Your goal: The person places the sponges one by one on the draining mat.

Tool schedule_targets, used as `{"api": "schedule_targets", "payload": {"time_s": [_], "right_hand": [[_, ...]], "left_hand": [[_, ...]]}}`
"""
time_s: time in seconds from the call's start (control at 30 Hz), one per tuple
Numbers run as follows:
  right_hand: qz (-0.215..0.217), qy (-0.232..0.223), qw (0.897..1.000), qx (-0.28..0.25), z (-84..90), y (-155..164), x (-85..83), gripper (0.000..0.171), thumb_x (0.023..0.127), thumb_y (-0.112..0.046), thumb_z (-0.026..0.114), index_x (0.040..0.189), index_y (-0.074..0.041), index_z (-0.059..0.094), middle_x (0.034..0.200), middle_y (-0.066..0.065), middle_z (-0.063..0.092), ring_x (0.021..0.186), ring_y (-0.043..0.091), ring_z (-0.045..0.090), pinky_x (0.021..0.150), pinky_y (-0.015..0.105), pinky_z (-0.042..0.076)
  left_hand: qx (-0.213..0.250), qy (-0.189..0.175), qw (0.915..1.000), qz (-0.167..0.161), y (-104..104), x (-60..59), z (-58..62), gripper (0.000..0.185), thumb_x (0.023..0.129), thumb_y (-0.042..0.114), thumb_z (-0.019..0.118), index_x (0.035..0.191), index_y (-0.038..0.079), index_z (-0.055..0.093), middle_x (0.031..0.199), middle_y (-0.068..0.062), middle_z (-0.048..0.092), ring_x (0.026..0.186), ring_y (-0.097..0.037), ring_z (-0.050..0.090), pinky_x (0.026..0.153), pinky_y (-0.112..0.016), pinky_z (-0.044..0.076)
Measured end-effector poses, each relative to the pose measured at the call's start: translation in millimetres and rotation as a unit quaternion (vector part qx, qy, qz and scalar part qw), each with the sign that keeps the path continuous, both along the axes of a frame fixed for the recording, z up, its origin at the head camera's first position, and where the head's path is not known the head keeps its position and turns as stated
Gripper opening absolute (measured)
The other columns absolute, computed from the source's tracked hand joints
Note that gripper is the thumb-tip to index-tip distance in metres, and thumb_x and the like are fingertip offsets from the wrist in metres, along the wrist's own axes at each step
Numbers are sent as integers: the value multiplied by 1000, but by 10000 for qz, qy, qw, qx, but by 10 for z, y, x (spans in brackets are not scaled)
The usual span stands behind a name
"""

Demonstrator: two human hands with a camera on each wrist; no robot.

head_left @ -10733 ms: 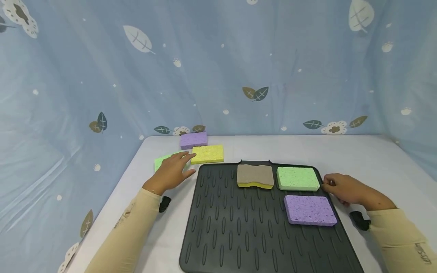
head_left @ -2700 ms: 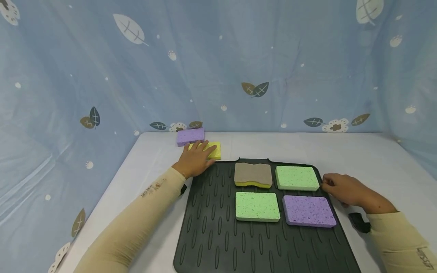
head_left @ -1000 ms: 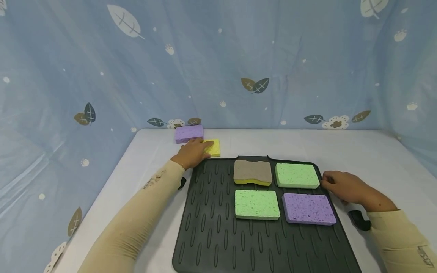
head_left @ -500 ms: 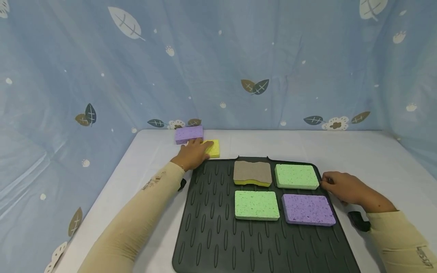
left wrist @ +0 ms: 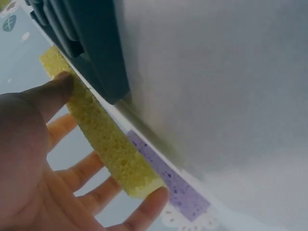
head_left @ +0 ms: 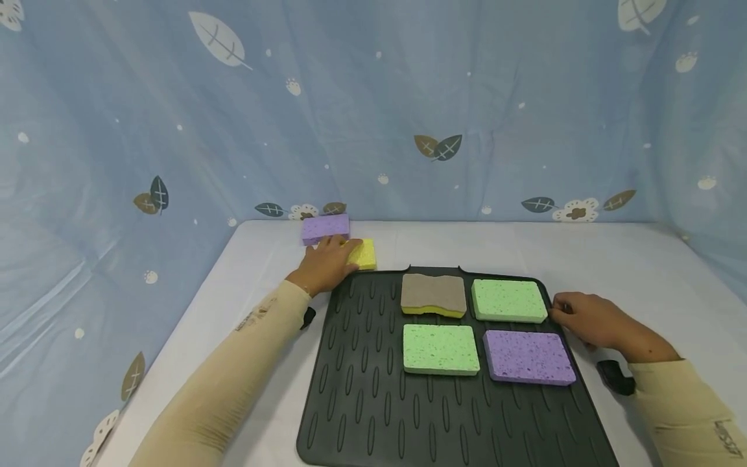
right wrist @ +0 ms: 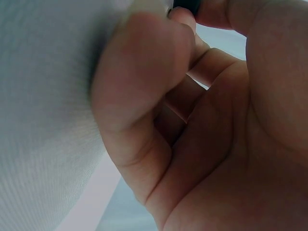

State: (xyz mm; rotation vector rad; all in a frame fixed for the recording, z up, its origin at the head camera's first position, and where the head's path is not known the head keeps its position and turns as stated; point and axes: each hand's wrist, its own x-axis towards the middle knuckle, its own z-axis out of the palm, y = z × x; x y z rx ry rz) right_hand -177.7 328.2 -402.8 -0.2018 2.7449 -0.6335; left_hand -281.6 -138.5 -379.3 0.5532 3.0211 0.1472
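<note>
Beyond the black mat's (head_left: 373, 402) far-left corner, the left hand (head_left: 323, 264) pinches the yellow sponge (head_left: 364, 253), while the right hand (head_left: 589, 319) curls, pinching the mat's right rim

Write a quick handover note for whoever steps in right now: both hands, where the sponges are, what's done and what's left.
Left hand: grips the yellow sponge on the table, just off the mat's far left corner; thumb on one long edge, fingers on the other.
Right hand: fingers curled, pinching the right rim of the black mat.
Done: four sponges lie on the mat: brown-topped scrub sponge, far green sponge, near green sponge, purple sponge on the mat.
Left: likely the yellow sponge, then the purple sponge by the curtain, to go onto the mat's bare part.
</note>
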Motion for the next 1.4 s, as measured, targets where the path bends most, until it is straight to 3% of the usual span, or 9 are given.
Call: {"api": "schedule_targets", "payload": {"time_s": [0.43, 0.67, 1.07, 1.4], "right_hand": [[-4, -1, 10000, 22, -21, -8, -8, 20, 100, -19, 48, 83, -10, 54, 62, 0, 48, 49, 16, 50, 46, 32, 42], [-17, -8, 10000, 32, 3, -10, -1, 20, 100, -19, 48, 83, -10, 55, 62, -1, 48, 50, 15, 50, 45, 32, 42], [-36, -29, 10000, 47, 3, -21, -24, 21, 99, -19, 48, 84, -9, 56, 62, 0, 49, 49, 16, 51, 46, 32, 42], [-50, -23, 10000, 57, -10, 1, -14, 21, 100, -20, 48, 82, -10, 55, 62, 0, 48, 50, 16, 50, 46, 32, 43]], "left_hand": [[-43, -5, 9995, -312, -9, 87, -52, 56, 102, 50, 50, 152, 26, 44, 142, -13, 52, 133, -35, 46, 101, -64, 43], [-98, -48, 9993, -360, -7, 104, -37, 58, 102, 49, 52, 153, 25, 41, 151, -17, 45, 139, -38, 43, 105, -64, 40], [-88, 107, 9989, -447, -28, 163, -62, 58, 101, 50, 54, 153, 27, 42, 144, -15, 52, 133, -36, 50, 100, -62, 45], [-154, 305, 9972, -672, 36, 289, -77, 61, 98, 53, 57, 152, 27, 44, 144, -12, 52, 134, -33, 49, 100, -61, 46]]}}
